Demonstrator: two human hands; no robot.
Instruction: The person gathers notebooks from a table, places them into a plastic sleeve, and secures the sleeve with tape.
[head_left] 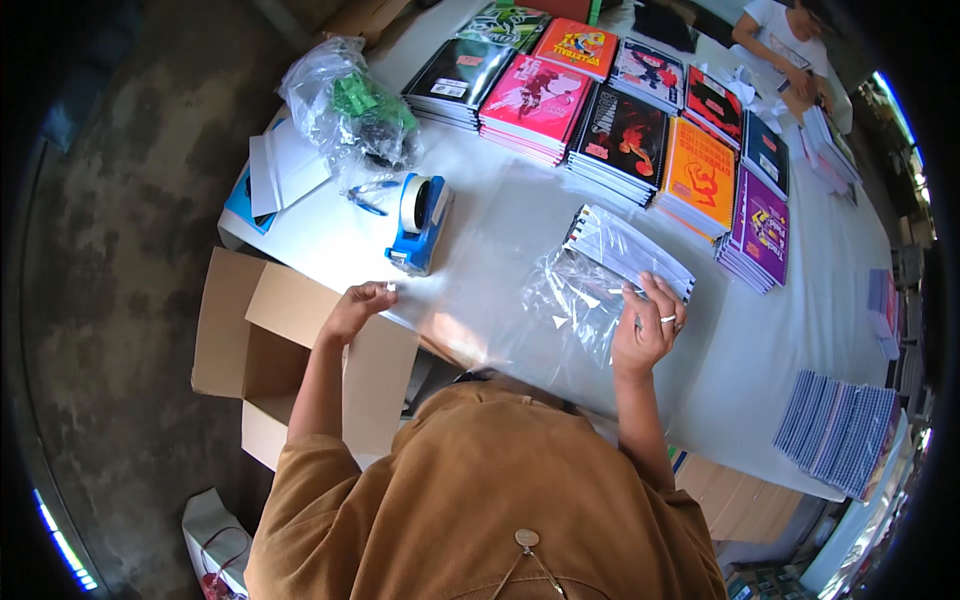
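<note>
A white table is seen spanning the scene; along its far edge, stacks of spiral notebooks with bright covers are laid in a row. At the near left, beside the table, an open cardboard box stands on the floor. On the table's left part a blue tape dispenser is set upright, with a crumpled plastic bag of green items farther off. The thing in hand, a bagged notebook in a clear plastic sleeve, lies right of centre, near the table's near edge. The right hand is pressed on the sleeve's near-right end, fingers spread and curled onto the film, a ring visible. The left hand rests at the table's near-left edge, fingertips pinched together, apparently on a small piece of tape; this cannot be told for certain. The notebook is judged light and fairly stiff, the film thin, slippery and easily creased; a hold across the spiral edge or flat on the cover is judged firmest.
</note>
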